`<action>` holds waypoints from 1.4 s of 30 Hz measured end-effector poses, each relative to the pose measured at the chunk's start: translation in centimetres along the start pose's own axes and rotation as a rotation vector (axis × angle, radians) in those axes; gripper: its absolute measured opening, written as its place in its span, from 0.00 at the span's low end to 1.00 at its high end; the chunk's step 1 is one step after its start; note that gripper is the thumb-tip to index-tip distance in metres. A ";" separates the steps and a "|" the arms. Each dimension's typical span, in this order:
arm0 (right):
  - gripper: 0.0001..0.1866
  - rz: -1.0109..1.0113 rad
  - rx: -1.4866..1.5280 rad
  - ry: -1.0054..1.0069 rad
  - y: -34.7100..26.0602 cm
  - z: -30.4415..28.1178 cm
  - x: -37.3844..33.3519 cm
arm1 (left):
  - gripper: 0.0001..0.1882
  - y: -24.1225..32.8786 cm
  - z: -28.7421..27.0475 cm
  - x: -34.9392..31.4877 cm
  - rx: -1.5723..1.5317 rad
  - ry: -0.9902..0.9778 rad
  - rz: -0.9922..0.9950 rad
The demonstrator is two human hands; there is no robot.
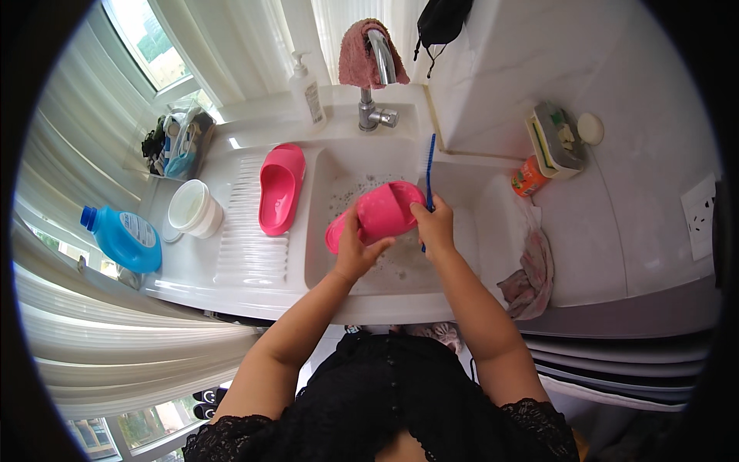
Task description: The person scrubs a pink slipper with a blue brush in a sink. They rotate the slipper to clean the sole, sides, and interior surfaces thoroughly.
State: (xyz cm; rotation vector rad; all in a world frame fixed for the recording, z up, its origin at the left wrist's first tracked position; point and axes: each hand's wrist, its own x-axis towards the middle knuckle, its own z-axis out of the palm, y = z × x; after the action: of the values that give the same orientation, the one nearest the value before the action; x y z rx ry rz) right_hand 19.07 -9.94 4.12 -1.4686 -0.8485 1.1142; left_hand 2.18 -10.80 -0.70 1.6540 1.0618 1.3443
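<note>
Over the basin of the white sink (369, 283), a pink slipper (381, 211) lies tilted between my two hands. My left hand (356, 250) grips its near side, thumb stretched toward the right. At the slipper's right end, my right hand (436, 229) is closed round a blue brush (429, 165) that stands nearly upright, its bristled end pointing away from me; the fingers also touch the slipper. A second pink slipper (282, 189) rests on the ribbed washboard left of the basin. Suds and specks show in the basin below.
A chrome faucet (366, 115) draped with a pink cloth (356, 58) stands behind the basin, beside a white pump bottle (307, 91). Leftward are a white tub (195, 209) and blue detergent bottle (129, 239). An orange bottle (529, 177) and wet cloth (531, 271) sit at right.
</note>
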 end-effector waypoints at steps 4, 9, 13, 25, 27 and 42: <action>0.25 0.032 -0.052 -0.087 2.3 1.4 -0.2 | 0.44 0.4 -0.4 0.6 -0.569 0.047 -0.578; 0.20 -0.308 -0.828 -0.064 9.7 -1.5 3.2 | 0.37 -1.8 -1.8 1.3 -0.892 0.220 -0.712; 0.19 0.031 -1.307 -0.383 11.2 -4.3 2.2 | 0.34 -3.7 -2.2 1.3 -0.995 0.351 -0.771; 0.20 -0.342 -1.078 -0.221 3.6 1.2 -3.5 | 0.30 -5.4 1.9 2.1 -0.853 0.665 -0.763; 0.20 -0.362 -1.092 -0.247 4.0 2.1 -3.4 | 0.30 -5.8 1.6 2.8 -0.925 0.735 -0.825; 0.21 -0.412 -1.175 -0.314 4.8 3.3 -5.5 | 0.28 -6.5 0.7 2.6 -1.037 0.742 -0.827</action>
State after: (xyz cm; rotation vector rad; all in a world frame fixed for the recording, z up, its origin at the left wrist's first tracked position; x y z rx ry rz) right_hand 13.99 -14.89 0.53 -1.8809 -2.1447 0.4879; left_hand 2.24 -5.98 -5.82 -0.0880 0.9623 1.4946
